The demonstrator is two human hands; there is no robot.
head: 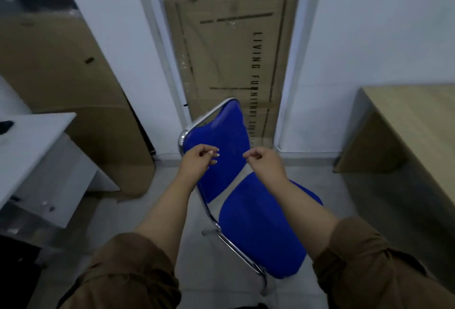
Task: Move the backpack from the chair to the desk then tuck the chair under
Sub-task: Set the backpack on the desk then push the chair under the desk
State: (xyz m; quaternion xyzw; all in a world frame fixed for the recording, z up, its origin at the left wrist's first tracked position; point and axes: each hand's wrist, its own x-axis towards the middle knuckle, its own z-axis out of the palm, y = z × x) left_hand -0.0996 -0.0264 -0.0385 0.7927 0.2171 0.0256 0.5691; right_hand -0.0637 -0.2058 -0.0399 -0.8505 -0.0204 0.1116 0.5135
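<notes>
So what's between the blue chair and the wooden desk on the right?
Only bare grey floor between the blue chair and the wooden desk, in the head view.

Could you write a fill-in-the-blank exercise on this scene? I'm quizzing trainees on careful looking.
1. The chair has a seat and back coloured ____.
2. The wooden desk stands on the ____ side of the picture.
3. The left hand and right hand hold ____.
4. The cardboard behind the chair reads LIVING ____.

Missing words: blue; right; nothing; FURNITURE
</notes>
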